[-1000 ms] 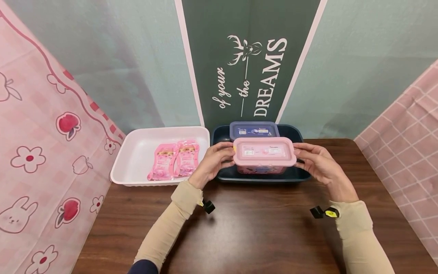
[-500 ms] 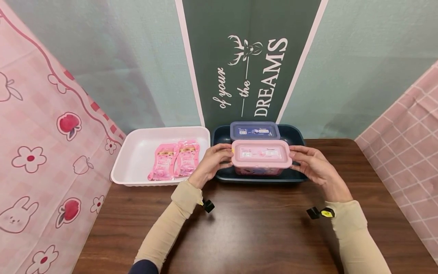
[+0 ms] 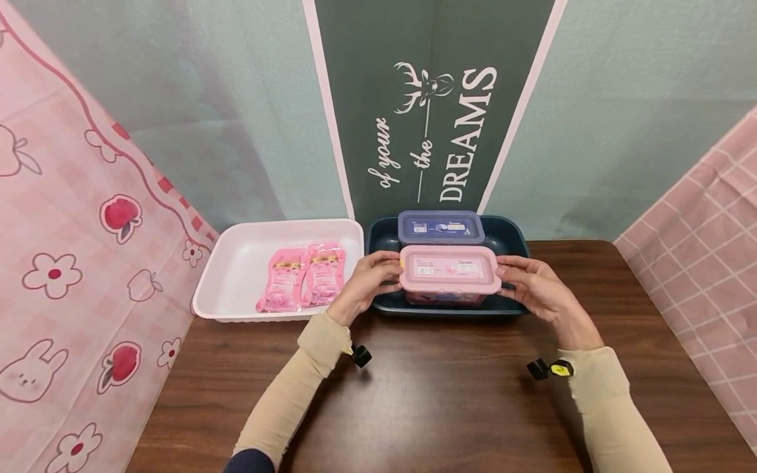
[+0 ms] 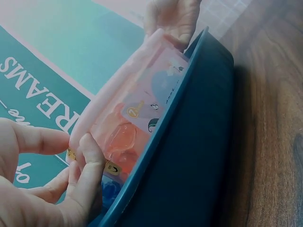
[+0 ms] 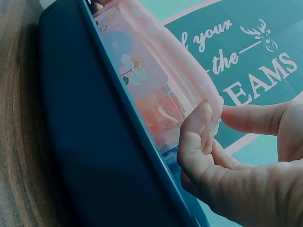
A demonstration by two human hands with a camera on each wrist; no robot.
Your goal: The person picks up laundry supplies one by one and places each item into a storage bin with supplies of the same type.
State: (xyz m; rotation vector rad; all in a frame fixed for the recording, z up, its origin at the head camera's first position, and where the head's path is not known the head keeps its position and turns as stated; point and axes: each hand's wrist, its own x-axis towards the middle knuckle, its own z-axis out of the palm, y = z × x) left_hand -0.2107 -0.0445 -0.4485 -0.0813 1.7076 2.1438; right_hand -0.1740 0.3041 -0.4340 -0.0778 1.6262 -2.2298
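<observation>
A plastic box [image 3: 449,270] with a pink lid and clear, printed sides stands between both hands, low inside the dark blue basin [image 3: 512,249]. Reddish, jelly-like pieces show through its side [image 4: 124,137] in the left wrist view. My left hand [image 3: 368,279] pinches the left end at the lid's rim, thumb and fingers bent around the corner. At the opposite end, my right hand [image 3: 537,289] grips the rim in the same way, as the right wrist view shows its curled fingers [image 5: 194,132]. The basin's near wall covers the box's bottom.
A similar box with a blue lid [image 3: 440,226] sits behind the pink one in the basin. To the left, a white tray [image 3: 230,269] holds two pink pouches [image 3: 286,279]. Curtains rise behind and at both sides of the brown wooden table [image 3: 449,394].
The pink-lidded box has shifted slightly left and lower, toward the near side of the basin. My right hand has moved left with it, while my left hand has hardly moved.
</observation>
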